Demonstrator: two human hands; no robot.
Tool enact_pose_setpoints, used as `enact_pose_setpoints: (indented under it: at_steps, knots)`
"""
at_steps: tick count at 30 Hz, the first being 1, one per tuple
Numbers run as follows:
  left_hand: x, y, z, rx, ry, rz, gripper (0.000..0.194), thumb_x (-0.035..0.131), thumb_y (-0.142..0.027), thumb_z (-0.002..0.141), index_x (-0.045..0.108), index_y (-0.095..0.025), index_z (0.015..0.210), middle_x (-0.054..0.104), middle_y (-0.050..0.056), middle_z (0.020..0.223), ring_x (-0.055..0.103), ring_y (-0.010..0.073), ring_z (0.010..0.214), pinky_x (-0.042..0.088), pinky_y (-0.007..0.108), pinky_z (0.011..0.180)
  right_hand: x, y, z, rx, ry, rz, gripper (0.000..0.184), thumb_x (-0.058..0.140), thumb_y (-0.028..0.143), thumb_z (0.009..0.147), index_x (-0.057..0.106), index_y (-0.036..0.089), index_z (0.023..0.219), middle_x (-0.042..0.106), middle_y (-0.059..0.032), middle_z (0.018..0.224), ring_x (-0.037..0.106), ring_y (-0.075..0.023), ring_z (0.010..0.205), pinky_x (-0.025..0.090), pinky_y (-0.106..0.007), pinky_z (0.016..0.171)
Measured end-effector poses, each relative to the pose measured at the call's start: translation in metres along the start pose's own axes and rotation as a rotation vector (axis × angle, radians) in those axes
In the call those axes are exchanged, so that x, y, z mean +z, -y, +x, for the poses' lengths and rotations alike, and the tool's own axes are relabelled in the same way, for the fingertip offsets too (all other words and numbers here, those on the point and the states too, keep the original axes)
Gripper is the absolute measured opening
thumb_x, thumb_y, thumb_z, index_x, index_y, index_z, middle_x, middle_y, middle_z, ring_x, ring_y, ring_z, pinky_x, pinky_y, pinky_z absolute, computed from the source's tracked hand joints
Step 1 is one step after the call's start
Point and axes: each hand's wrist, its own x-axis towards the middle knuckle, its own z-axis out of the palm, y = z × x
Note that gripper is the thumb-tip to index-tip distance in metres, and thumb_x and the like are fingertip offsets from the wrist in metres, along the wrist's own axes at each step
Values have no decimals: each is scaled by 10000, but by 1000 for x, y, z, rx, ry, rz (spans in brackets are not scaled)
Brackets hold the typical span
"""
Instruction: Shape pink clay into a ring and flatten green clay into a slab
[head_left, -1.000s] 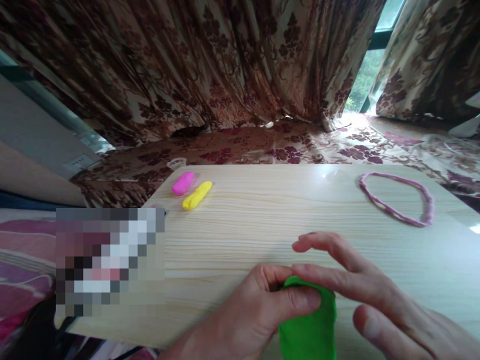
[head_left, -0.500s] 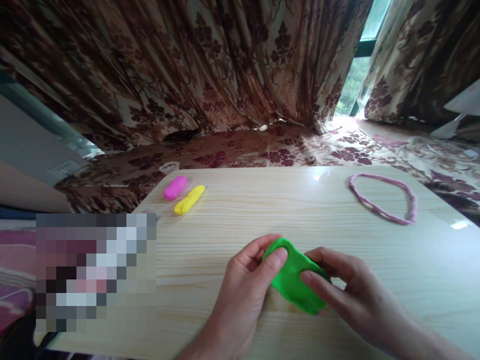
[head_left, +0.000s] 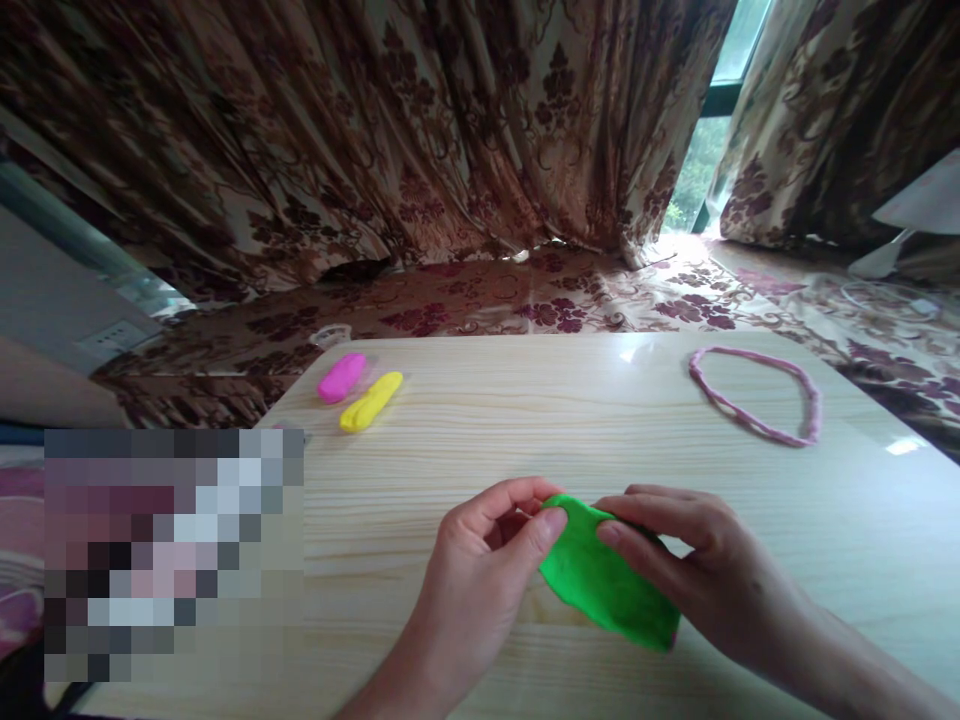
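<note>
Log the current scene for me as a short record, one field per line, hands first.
Left hand: grip on the green sheet at its upper left corner, thumb on the face toward the camera
Right hand: grip on the same sheet's upper right edge, thumb also on that face
Sheet: thin, slanting down toward the right
Table, far left: pink piece beside yellow piece
Table, far right: pinkish-purple loop, lying flat
Background: patterned curtain
Unreadable: pixelated patch at left
</note>
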Motion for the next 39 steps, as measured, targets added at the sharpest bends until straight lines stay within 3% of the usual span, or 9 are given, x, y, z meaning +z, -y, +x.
enact_pose_setpoints:
  at_steps: [4,8,10,14,19,23,28,39]
  knots:
    - [0,-1,-1,-61,41,-101,232,688,-285,760,644,-186,966,642,8,827,558,98,708,452,181,627,-1,-1,1,-4,13,3,286,461,308,924,618,180,723,567,-14,656,532,-115,593,371,-225,509]
    - [1,-1,-4,-166,293,-205,239,601,-307,831,634,-148,1007,623,41,817,578,140,715,488,257,616,-2,-1,3,-25,2,10,262,474,304,919,637,184,752,562,-13,654,532,-118,594,378,-228,514]
    - [3,-1,-5,-166,349,-185,223,556,-296,860,660,-119,947,602,42,753,584,155,704,492,281,612,-2,-1,4,-31,11,6,258,467,297,923,648,188,776,559,-13,657,535,-118,599,381,-224,514]
    - [5,1,-5,-183,302,-173,206,555,-268,856,676,-111,911,588,34,715,584,156,692,495,286,612,-1,-5,2,-48,19,-27,263,448,282,932,645,189,785,554,-12,675,536,-112,600,377,-225,522]
    - [6,1,-3,-190,296,-172,200,565,-256,844,684,-125,936,613,40,728,583,154,677,498,280,596,-1,-8,0,-63,-11,-24,211,514,287,905,608,220,1081,601,-16,795,564,-113,671,402,-218,570]
    - [6,2,-3,-181,312,-194,195,588,-261,831,696,-138,937,608,30,731,557,141,692,483,272,634,-3,-6,0,-80,49,-58,225,454,278,936,653,197,873,512,13,649,495,-90,576,340,-227,511]
    - [4,4,-1,-146,272,-135,218,605,-321,825,716,-141,876,595,12,693,511,118,697,427,233,668,-3,-5,1,-78,66,-89,305,433,283,946,595,172,713,486,14,641,473,-87,579,313,-243,521]
    - [3,0,-1,-164,254,-50,197,638,-317,792,705,-136,835,627,20,740,504,113,670,421,224,635,-8,2,1,-59,116,-14,240,394,269,960,608,201,878,556,0,741,532,-101,646,383,-230,581]
